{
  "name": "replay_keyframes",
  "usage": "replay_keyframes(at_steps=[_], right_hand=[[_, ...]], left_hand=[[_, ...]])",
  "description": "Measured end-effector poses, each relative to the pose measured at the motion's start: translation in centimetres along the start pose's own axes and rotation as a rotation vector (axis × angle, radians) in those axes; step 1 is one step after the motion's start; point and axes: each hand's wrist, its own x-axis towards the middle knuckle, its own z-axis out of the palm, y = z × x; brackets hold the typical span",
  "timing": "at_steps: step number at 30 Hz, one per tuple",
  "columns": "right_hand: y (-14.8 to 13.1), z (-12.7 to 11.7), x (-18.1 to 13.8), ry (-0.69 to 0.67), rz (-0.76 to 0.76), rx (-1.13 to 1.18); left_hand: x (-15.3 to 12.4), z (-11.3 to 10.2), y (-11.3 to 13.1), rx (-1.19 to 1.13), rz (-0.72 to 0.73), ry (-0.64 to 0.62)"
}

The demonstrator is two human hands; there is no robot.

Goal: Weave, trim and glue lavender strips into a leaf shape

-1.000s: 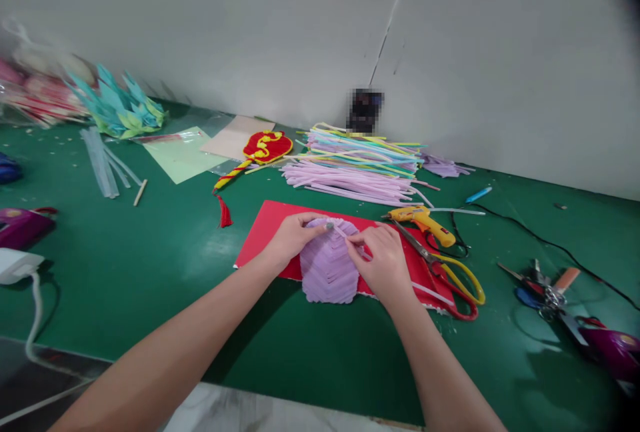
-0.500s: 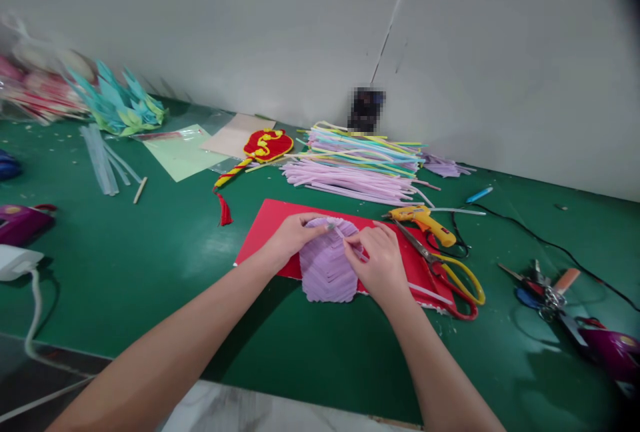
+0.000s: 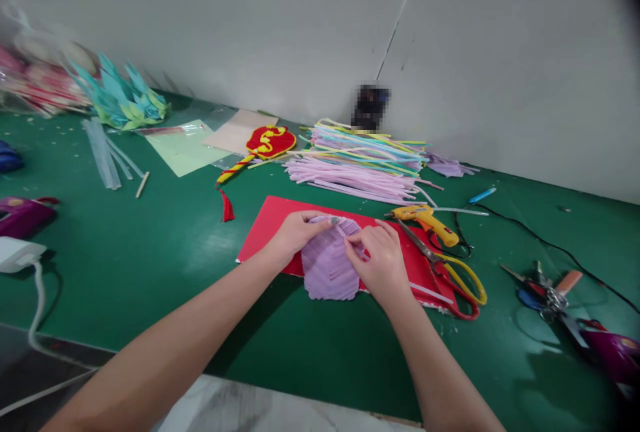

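A lilac panel of pipe cleaners point(image 3: 327, 272), laid in V-shaped rows, is held over the red board point(image 3: 260, 229). My left hand point(image 3: 299, 235) grips its upper left edge, thumb on the front face and fingers behind. At its upper right, my right hand point(image 3: 377, 252) pinches a short lilac pipe cleaner point(image 3: 341, 231) that lies against the panel. Right of that hand, scissors point(image 3: 443, 269) with red and yellow handles rest on the board's end, and a yellow glue gun point(image 3: 427, 222) lies just beyond them.
Behind the board lies a pile of pastel pipe cleaners point(image 3: 360, 165). A red and yellow fan-shaped ornament point(image 3: 270, 143) with a tassel is left of it. Keys point(image 3: 553, 299) and a black cable point(image 3: 560, 245) lie at right. A white plug point(image 3: 20, 255) stands at the left edge.
The hands and panel hold nearly the same pose; the left thumb has shifted slightly along the top of the panel. The whole view has moved a little.
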Motion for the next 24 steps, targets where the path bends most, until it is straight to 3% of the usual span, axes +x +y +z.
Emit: replay_keyframes(at_steps=[17, 24], right_hand=[[-0.02, 0.05, 0.03, 0.002, 0.005, 0.002], [0.05, 0.10, -0.01, -0.012, 0.015, 0.003]], left_hand=[[-0.32, 0.09, 0.66, 0.034, -0.017, 0.028], [-0.32, 0.04, 0.40, -0.075, -0.046, 0.042]])
